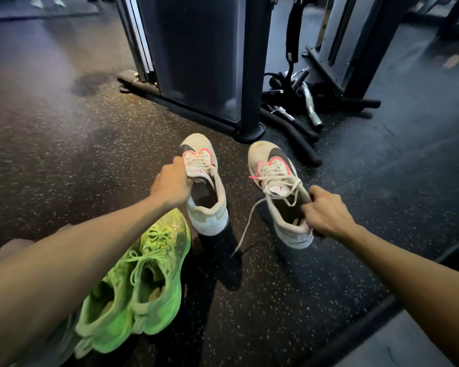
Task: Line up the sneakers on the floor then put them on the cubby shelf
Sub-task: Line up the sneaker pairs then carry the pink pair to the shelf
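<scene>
Two white sneakers with pink trim are held above the dark speckled floor, toes pointing away from me. My left hand point(171, 188) grips the left white sneaker point(206, 192) at its tongue and collar. My right hand point(326, 211) grips the right white sneaker point(278, 186) at the collar, and a loose lace hangs from it. A pair of neon green sneakers point(141, 284) lies side by side on the floor at the lower left, partly hidden by my left forearm. No cubby shelf is in view.
A dark gym machine column point(196, 56) stands on its base right behind the white sneakers. Black and chrome cable handles point(300, 102) lie in a heap at the back right. A lighter floor strip point(398, 345) runs along the lower right.
</scene>
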